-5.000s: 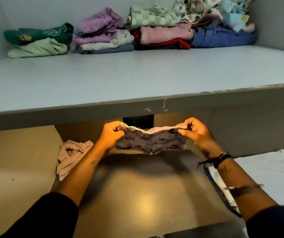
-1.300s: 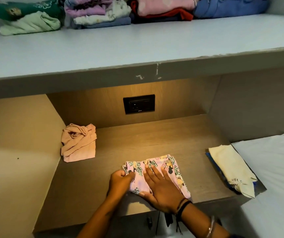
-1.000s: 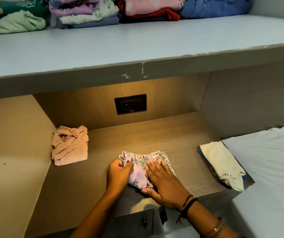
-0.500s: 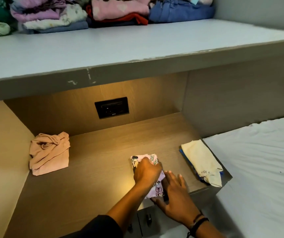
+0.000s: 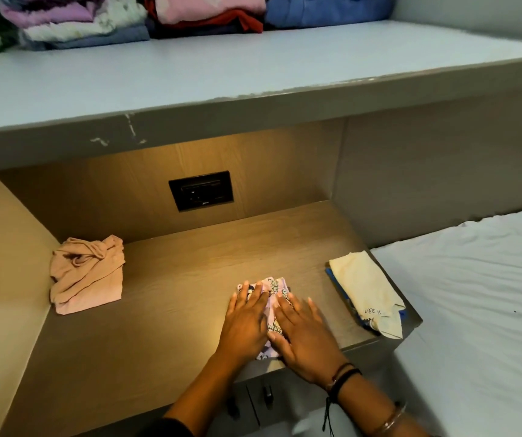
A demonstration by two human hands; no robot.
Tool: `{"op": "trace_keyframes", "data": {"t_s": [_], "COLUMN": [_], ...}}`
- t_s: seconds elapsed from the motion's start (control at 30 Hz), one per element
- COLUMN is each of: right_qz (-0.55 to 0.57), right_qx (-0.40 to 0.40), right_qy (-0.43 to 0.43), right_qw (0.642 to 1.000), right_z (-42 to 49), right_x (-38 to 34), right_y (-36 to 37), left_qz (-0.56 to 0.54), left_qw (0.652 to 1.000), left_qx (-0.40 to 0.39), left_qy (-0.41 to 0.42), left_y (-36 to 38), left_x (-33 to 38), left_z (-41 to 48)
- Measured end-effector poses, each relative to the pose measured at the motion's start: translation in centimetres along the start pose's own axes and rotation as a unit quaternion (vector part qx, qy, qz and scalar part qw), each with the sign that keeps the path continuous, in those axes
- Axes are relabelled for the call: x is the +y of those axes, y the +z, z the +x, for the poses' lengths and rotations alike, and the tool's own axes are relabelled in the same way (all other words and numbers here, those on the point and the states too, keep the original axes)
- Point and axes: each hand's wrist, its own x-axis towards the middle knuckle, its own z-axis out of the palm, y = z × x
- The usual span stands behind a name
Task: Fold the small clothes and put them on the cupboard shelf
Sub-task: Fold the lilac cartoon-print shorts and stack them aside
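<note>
A small pink printed garment [image 5: 272,290] lies folded narrow on the wooden lower surface [image 5: 171,310], near its front edge. My left hand [image 5: 246,323] and my right hand [image 5: 305,334] lie flat on it side by side, fingers spread, pressing it down. Most of the garment is hidden under my palms. The pale grey cupboard shelf [image 5: 221,67] runs above, with folded clothes [image 5: 209,11] stacked along its back.
A crumpled peach garment [image 5: 87,274] lies at the left of the wooden surface. A folded cream cloth [image 5: 366,291] over something blue rests at the right front corner. A black socket plate [image 5: 201,190] sits in the back wall. A white bed sheet [image 5: 480,294] lies right.
The garment went from held up in the air to lying on the wooden surface and was folded narrower. Both my hands now press flat on it.
</note>
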Motion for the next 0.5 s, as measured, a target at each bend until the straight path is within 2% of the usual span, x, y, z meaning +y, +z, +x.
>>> {"op": "trace_keyframes", "data": {"t_s": [0.17, 0.23, 0.3, 0.37, 0.4, 0.43, 0.5], "right_qz": [0.012, 0.016, 0.019, 0.009, 0.004, 0.005, 0.019], "right_qx": [-0.018, -0.017, -0.006, 0.014, 0.025, 0.034, 0.041], "right_qy": [0.019, 0.027, 0.041, 0.051, 0.054, 0.058, 0.071], "right_qw": [1.000, 0.999, 0.999, 0.999, 0.998, 0.998, 0.996], "right_z": [-0.4, -0.3, -0.3, -0.3, -0.3, -0.3, -0.3], "right_x": [0.5, 0.2, -0.3, -1.1, -1.6, -2.2, -3.5], "right_y": [1.1, 0.8, 0.3, -0.2, -0.3, -0.3, -0.1], "left_qz": [-0.009, -0.043, -0.107, -0.183, -0.224, -0.258, -0.307], "left_qw": [0.999, 0.999, 0.987, 0.945, 0.917, 0.898, 0.885], "left_qx": [-0.016, 0.014, 0.106, 0.194, 0.206, 0.184, 0.102], "left_qy": [0.029, 0.018, -0.051, -0.189, -0.257, -0.305, -0.336], "left_y": [0.2, 0.1, 0.2, 0.1, 0.0, -0.3, -1.2], "left_x": [-1.4, -1.3, -0.9, -0.5, -0.5, -0.4, 0.0], "left_z": [0.0, -0.4, -1.3, -2.3, -2.4, -2.3, -1.5]}}
